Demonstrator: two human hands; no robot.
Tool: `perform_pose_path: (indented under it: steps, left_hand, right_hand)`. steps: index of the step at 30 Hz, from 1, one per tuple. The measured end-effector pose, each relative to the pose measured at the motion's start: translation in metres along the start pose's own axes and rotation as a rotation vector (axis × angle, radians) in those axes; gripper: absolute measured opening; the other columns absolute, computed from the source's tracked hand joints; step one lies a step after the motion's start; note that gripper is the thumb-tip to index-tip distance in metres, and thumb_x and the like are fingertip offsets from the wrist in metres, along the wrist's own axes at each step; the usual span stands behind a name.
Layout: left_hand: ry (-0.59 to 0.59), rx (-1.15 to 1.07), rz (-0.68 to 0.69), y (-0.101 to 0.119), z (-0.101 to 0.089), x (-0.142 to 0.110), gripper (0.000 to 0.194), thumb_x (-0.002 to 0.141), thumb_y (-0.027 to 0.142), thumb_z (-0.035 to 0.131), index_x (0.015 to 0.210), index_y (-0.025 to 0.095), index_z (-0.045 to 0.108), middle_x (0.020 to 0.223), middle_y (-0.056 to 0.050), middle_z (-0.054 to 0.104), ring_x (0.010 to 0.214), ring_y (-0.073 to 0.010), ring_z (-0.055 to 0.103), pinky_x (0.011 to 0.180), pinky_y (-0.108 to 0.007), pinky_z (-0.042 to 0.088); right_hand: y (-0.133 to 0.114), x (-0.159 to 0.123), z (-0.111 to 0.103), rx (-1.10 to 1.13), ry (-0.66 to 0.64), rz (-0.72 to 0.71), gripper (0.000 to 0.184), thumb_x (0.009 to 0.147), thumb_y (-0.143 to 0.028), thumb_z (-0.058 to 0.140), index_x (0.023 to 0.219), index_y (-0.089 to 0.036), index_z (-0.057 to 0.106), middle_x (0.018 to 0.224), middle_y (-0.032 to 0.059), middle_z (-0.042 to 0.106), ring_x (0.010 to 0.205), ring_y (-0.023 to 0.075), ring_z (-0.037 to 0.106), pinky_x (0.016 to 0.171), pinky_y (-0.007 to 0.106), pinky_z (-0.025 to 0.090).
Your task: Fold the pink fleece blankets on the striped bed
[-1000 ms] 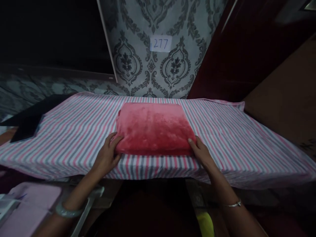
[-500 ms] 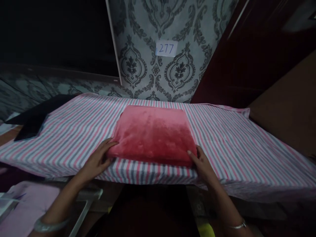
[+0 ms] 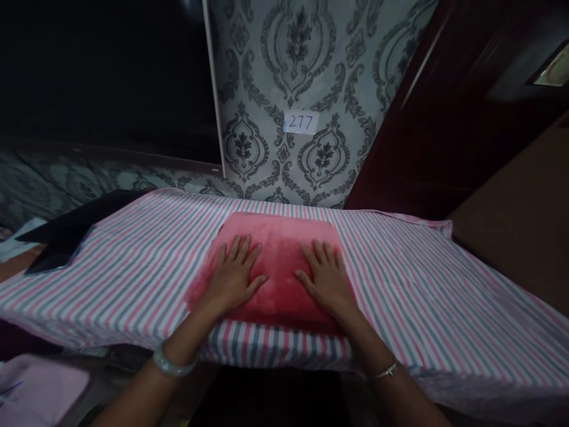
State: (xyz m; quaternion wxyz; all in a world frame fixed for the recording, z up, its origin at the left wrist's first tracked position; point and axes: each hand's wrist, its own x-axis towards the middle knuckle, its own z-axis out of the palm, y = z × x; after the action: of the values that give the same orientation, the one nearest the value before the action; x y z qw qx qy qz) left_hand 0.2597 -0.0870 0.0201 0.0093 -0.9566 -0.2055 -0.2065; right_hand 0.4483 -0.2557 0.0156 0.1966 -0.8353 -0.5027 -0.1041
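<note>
A folded red plush cloth [image 3: 280, 284], perhaps a blanket, lies as a flat rectangle on the striped tablecloth [image 3: 142, 261], close to the table's front edge. On its left half my left hand [image 3: 235, 276] rests palm down with the fingers spread. My right hand [image 3: 326, 276] lies flat on its right half, fingers also apart. The two thumbs point toward each other, with red fabric showing between them. Neither hand grips the cloth; both palms hide parts of its surface.
A dark screen [image 3: 106, 83] hangs at the upper left above the table. Dark flat objects [image 3: 62, 249] lie at the table's left end. A paper marked 277 [image 3: 301, 122] is on the patterned wall. A brown panel [image 3: 520, 207] borders the right side.
Both hands have left the cloth's front side edges and moved forward and inward onto its top, fingers now spread flat. The camera view has tilted up slightly.
</note>
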Motion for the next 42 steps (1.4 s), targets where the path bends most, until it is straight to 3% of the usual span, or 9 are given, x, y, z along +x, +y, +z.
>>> perform_pose_path:
  steps: [2, 5, 16, 25, 30, 34, 39, 42]
  left_hand:
    - [-0.032, 0.027, -0.022, -0.004, 0.015, -0.003, 0.068, 0.094, 0.056, 0.051, 0.153, 0.023, 0.042, 0.164, -0.017, 0.029, 0.152, -0.0412, 0.020, 0.119, -0.070, 0.016]
    - [-0.038, 0.025, -0.011, -0.011, 0.026, -0.010, 0.069, 0.093, 0.058, 0.052, 0.153, 0.026, 0.042, 0.164, -0.015, 0.028, 0.151, -0.0417, 0.023, 0.118, -0.070, 0.017]
    - [-0.016, 0.013, -0.041, -0.001, 0.018, -0.015, 0.067, 0.095, 0.058, 0.048, 0.153, 0.025, 0.043, 0.163, -0.015, 0.030, 0.150, -0.0409, 0.025, 0.118, -0.069, 0.026]
    - [0.034, -0.031, -0.054, 0.003, 0.007, -0.021, 0.060, 0.096, 0.053, 0.048, 0.149, 0.025, 0.050, 0.161, -0.013, 0.037, 0.150, -0.0383, 0.028, 0.121, -0.063, 0.027]
    - [0.067, -0.117, -0.062, 0.003, 0.013, -0.024, 0.059, 0.095, 0.051, 0.053, 0.146, 0.023, 0.052, 0.160, -0.015, 0.038, 0.150, -0.0403, 0.028, 0.119, -0.070, 0.023]
    - [0.121, -0.147, -0.069, 0.004, 0.019, -0.026, 0.055, 0.095, 0.048, 0.054, 0.143, 0.020, 0.054, 0.157, -0.015, 0.043, 0.148, -0.0384, 0.032, 0.120, -0.067, 0.022]
    - [0.237, -0.139, -0.055, 0.003, 0.027, -0.030, 0.041, 0.092, 0.036, 0.059, 0.129, 0.019, 0.062, 0.143, -0.014, 0.058, 0.138, -0.0344, 0.047, 0.116, -0.059, 0.032]
    - [0.341, -0.138, 0.006, 0.003, 0.028, -0.033, 0.028, 0.092, 0.028, 0.058, 0.117, 0.018, 0.067, 0.128, -0.013, 0.066, 0.125, -0.0320, 0.057, 0.110, -0.055, 0.040]
  right_hand:
    - [0.006, -0.004, 0.018, -0.056, -0.072, 0.045, 0.065, 0.098, -0.054, 0.046, 0.156, -0.026, 0.038, 0.165, 0.0108, 0.027, 0.152, 0.0380, 0.019, 0.118, 0.061, 0.020]
    - [0.014, -0.012, 0.033, -0.086, -0.066, 0.057, 0.068, 0.098, -0.056, 0.046, 0.158, -0.026, 0.034, 0.166, 0.0097, 0.023, 0.152, 0.0381, 0.017, 0.118, 0.060, 0.022]
    - [0.023, -0.015, 0.049, -0.122, 0.019, 0.010, 0.064, 0.099, -0.056, 0.041, 0.157, -0.029, 0.037, 0.164, 0.0089, 0.030, 0.150, 0.0394, 0.023, 0.114, 0.064, 0.029]
    - [0.024, -0.014, 0.050, -0.148, -0.006, 0.010, 0.064, 0.099, -0.055, 0.039, 0.157, -0.027, 0.036, 0.163, 0.0094, 0.031, 0.150, 0.0383, 0.024, 0.114, 0.061, 0.030]
    - [0.030, -0.013, 0.053, -0.162, -0.011, 0.005, 0.065, 0.099, -0.055, 0.038, 0.158, -0.027, 0.035, 0.164, 0.0091, 0.029, 0.150, 0.0387, 0.023, 0.115, 0.062, 0.030]
    - [0.028, -0.011, 0.051, -0.161, -0.066, 0.024, 0.065, 0.099, -0.054, 0.038, 0.158, -0.027, 0.033, 0.165, 0.0084, 0.026, 0.152, 0.0373, 0.020, 0.114, 0.063, 0.030]
    - [0.027, -0.003, 0.040, -0.146, -0.175, 0.085, 0.065, 0.098, -0.051, 0.041, 0.158, -0.027, 0.033, 0.166, 0.0083, 0.024, 0.152, 0.0359, 0.021, 0.114, 0.062, 0.031]
    - [0.023, 0.015, 0.032, -0.135, -0.218, 0.079, 0.065, 0.095, -0.048, 0.050, 0.153, -0.019, 0.044, 0.161, 0.0153, 0.034, 0.148, 0.0382, 0.029, 0.114, 0.060, 0.032]
